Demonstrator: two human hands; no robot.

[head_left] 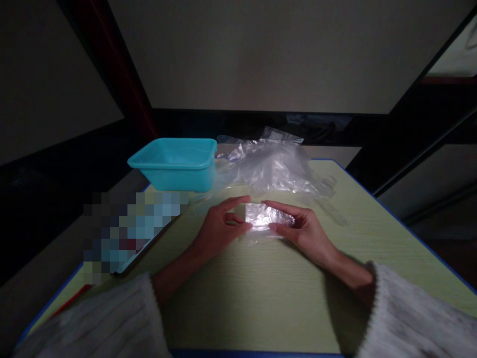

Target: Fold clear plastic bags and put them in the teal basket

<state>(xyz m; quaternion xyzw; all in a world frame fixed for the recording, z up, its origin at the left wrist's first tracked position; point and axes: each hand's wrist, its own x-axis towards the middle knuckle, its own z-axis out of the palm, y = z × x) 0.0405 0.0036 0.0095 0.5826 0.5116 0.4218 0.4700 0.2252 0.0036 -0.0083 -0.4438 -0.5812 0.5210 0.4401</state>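
Shiny pkt [261, 216] btwn L hand [220, 223] & R hand [308, 229].

Before you, a pale green wood-grain table with blue edging [246, 303] carries an open, rectangular turquoise plastic basin [177, 178] at far left, just beside a crumpled heap of clear plastic bags [281, 166]. Nearer your left lies a light-blue, elongated object [147, 231], mostly blurred.
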